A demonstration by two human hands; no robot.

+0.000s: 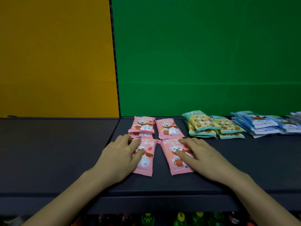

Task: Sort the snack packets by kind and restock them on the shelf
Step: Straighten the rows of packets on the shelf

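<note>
On shelf (65,152), each flat hand (left (119,158), right (202,158)) presses 1 pink packet (172,159).

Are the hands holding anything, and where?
Nothing is gripped: the left hand and right hand lie flat on the two front pink packets.

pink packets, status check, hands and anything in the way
Left hand flat on front-left pink packet. Right hand flat on front-right pink packet. Nothing gripped. Shelf ahead unobstructed.
</note>
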